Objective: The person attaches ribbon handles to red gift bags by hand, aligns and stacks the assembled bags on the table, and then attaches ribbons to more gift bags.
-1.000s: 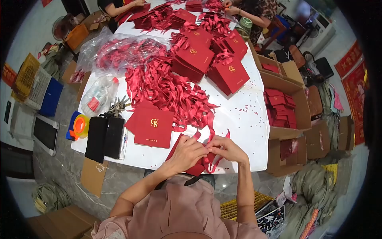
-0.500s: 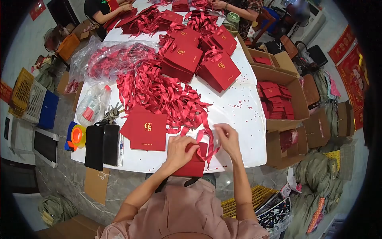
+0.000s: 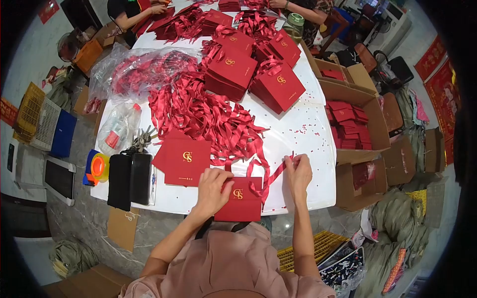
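A small red bag with a gold logo point(image 3: 238, 201) lies at the table's near edge. My left hand point(image 3: 214, 191) is on its upper left part, thumb and fingers closed at its edge. Out to the right, my right hand point(image 3: 298, 174) pinches the end of a red ribbon point(image 3: 276, 174) that runs down-left to the bag's upper right side. Beyond the bag spreads a heap of loose red ribbons point(image 3: 198, 116). Left of my left hand is a short stack of flat red bags point(image 3: 186, 161).
Piles of red bags point(image 3: 231, 72) stand farther back on the white table point(image 3: 308, 188). Phone point(image 3: 141, 179), black pouch point(image 3: 119, 181), keys point(image 3: 144, 139) and tape point(image 3: 100, 167) lie at left. An open carton point(image 3: 372, 124) stands at right. Two people work at the far end.
The small bag now shows its logo side with my left hand on it. My right hand has moved right, drawing a ribbon end out from the bag. The view has shifted a little.
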Action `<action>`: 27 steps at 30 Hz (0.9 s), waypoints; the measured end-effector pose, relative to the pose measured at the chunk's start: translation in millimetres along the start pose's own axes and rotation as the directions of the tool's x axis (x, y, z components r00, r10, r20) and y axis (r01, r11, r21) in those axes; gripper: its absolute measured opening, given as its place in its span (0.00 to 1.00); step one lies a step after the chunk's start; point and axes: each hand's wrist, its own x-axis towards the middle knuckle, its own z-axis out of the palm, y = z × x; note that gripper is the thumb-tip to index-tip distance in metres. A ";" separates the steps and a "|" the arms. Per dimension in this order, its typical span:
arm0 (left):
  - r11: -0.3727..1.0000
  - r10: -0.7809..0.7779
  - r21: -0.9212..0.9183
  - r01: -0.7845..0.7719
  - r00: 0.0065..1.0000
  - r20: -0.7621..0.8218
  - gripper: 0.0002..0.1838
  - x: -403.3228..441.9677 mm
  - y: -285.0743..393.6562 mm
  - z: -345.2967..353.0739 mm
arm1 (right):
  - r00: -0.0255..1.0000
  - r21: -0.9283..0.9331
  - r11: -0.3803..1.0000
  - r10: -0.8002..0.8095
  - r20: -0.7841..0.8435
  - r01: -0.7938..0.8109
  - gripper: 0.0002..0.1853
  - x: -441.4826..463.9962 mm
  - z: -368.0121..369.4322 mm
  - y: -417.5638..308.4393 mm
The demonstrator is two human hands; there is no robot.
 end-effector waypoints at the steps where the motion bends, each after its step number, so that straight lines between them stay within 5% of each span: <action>1: 0.998 -0.022 0.058 0.019 0.999 0.043 0.13 -2.8 -0.9 -5.4 | 0.999 -0.024 1.000 -0.020 -0.030 0.019 0.15 2.7 -0.2 -0.3; 8: 0.992 -0.090 0.104 0.070 0.974 0.210 0.23 -11.4 -11.3 -6.0 | 0.996 -0.044 0.996 -0.083 -0.035 0.082 0.08 12.0 7.9 18.0; 16: 0.997 -0.068 -0.022 0.076 0.967 0.244 0.20 -10.5 -12.7 7.7 | 0.929 0.391 0.920 -0.136 0.344 -0.011 0.04 -48.4 -18.7 -19.1; 23: 0.968 -0.137 -0.165 0.192 0.946 0.294 0.17 -9.7 -8.1 15.5 | 0.803 0.219 0.848 -0.528 0.276 0.483 0.06 -95.7 6.3 -48.4; 27: 0.969 -0.141 -0.157 0.192 0.947 0.290 0.16 -13.4 -11.4 19.3 | 0.811 0.226 0.869 -0.493 0.313 0.441 0.07 -101.3 16.5 -44.5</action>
